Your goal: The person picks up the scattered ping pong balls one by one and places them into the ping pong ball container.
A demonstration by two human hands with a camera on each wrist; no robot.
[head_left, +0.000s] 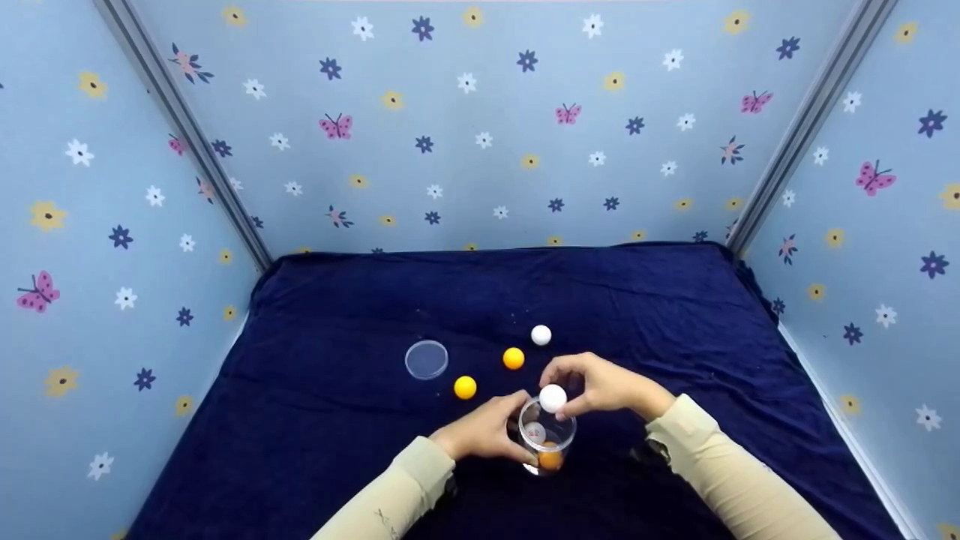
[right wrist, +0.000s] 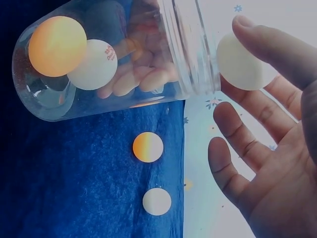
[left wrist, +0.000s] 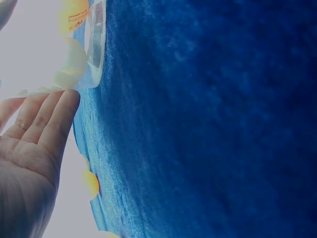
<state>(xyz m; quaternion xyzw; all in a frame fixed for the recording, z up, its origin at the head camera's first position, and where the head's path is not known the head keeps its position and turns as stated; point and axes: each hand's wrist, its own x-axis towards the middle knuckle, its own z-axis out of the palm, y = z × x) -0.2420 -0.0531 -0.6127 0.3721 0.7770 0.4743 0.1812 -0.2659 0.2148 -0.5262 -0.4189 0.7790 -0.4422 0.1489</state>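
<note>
A clear plastic jar (head_left: 566, 433) stands on the dark blue cloth, with an orange ping-pong ball (right wrist: 57, 46) and a white one (right wrist: 94, 65) lying at its bottom. My left hand (head_left: 487, 429) grips the jar's side, fingers wrapped behind it and thumb in front. Right at the open mouth, my right hand (head_left: 600, 384) pinches another white ping-pong ball (head_left: 553, 398) between thumb and fingers. In the right wrist view that pinched ball (right wrist: 242, 62) sits just outside the rim. The left wrist view is partly washed out around the jar (left wrist: 97, 59).
Two orange balls, one (head_left: 465, 387) left of the jar and one (head_left: 514, 358) beyond it, lie on the cloth (head_left: 337, 435). A white ball (head_left: 541, 334) rests farther back. A round clear lid (head_left: 426, 360) lies flat at the left. Patterned walls (head_left: 480, 165) enclose the table.
</note>
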